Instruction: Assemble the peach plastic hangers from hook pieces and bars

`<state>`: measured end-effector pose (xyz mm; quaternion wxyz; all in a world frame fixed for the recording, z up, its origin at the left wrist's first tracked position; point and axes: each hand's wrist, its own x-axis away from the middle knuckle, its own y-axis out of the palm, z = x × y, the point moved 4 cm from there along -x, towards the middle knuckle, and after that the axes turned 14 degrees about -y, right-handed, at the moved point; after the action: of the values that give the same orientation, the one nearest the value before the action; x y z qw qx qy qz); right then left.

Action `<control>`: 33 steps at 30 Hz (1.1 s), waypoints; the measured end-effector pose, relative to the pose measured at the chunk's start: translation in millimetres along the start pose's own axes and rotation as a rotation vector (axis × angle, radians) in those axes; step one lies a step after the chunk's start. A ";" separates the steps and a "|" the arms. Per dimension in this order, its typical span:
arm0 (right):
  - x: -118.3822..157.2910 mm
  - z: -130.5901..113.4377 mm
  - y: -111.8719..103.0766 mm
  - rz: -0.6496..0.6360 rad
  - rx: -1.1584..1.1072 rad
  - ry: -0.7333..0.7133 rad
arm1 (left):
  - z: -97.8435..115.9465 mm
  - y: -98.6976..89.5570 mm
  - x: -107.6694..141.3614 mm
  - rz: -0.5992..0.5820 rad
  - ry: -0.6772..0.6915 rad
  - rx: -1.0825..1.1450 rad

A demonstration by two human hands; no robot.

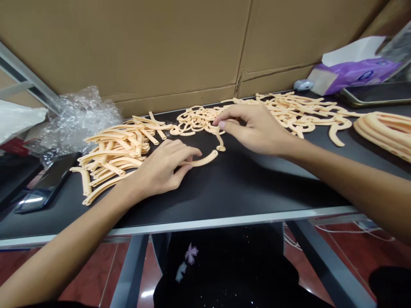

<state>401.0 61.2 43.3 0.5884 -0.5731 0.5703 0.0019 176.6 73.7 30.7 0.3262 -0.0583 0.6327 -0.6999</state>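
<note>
My left hand point(168, 164) pinches a curved peach-coloured strip with a hole at its end point(205, 159) between thumb and fingers, low over the black tabletop. Its free end points right. My right hand point(253, 126) grips a small S-shaped peach piece point(219, 139) between thumb and forefinger, its lower end hanging close to the strip's tip. Whether the two ends touch, I cannot tell. Left of my left hand lies a pile of similar curved strips point(112, 147). Behind my right hand spreads a heap of small curved peach pieces point(199, 117).
More peach pieces point(289, 107) reach toward a stack of long curved peach parts point(382, 128) at right. Crumpled clear plastic point(86, 117) and a dark phone point(48, 184) lie left. A purple tissue pack point(356, 75) stands back right. Cardboard point(160, 47) walls the rear; a metal edge point(224, 222) runs along the front.
</note>
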 end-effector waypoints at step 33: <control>6.6 -4.1 27.2 0.005 -0.445 0.061 | 16.2 6.2 4.8 0.034 0.120 -0.322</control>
<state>382.7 63.5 21.9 0.4300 -0.6872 0.5748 0.1117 183.2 57.5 26.4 0.2860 -0.0570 0.7561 -0.5859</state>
